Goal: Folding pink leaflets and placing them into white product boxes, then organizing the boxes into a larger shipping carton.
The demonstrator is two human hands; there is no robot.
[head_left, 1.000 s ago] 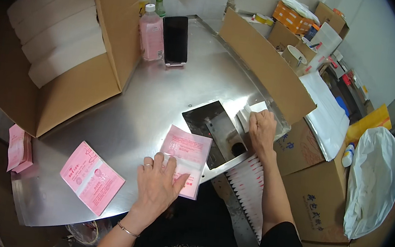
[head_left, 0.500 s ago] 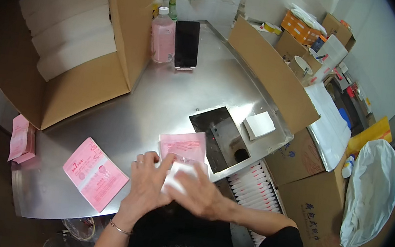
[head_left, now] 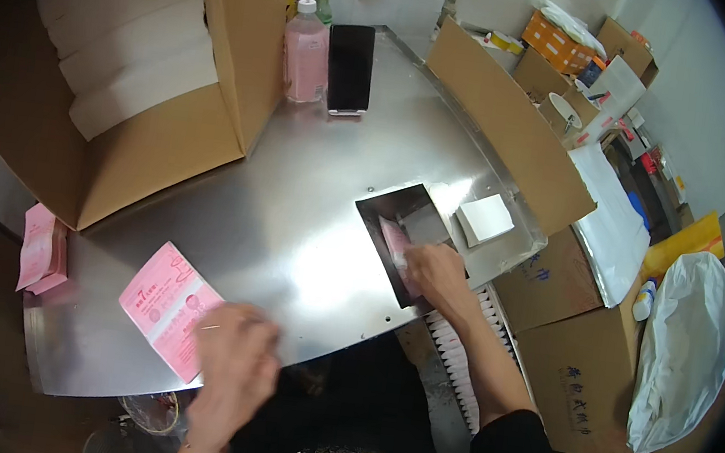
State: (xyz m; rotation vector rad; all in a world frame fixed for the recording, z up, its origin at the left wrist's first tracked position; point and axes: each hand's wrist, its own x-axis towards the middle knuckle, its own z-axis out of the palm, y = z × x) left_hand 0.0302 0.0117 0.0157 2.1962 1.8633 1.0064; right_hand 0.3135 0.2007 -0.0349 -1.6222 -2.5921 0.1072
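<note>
My right hand [head_left: 439,279] is closed on a pink packet [head_left: 396,244] and holds it in the dark rectangular opening [head_left: 423,196] of the steel table. Part of that packet is hidden by the fingers. At the near edge, my left hand [head_left: 237,351] hangs over the lower right corner of a flat pile of pink printed packets [head_left: 163,302]. Motion smears its fingers, so whether they touch the pile is unclear. A small stack of white folded paper [head_left: 485,219] lies just right of the opening.
A large open carton [head_left: 161,134] with stacked white paper stands at the left. A phone [head_left: 349,71] and a pink-filled bottle [head_left: 307,52] are at the back. White packets [head_left: 457,360] line a box below the table edge. Cartons [head_left: 584,372] crowd the right side.
My right hand has carried the pink packet right, from the table's near edge into the opening. My left hand has let go and moved left to the pile of pink packets.
</note>
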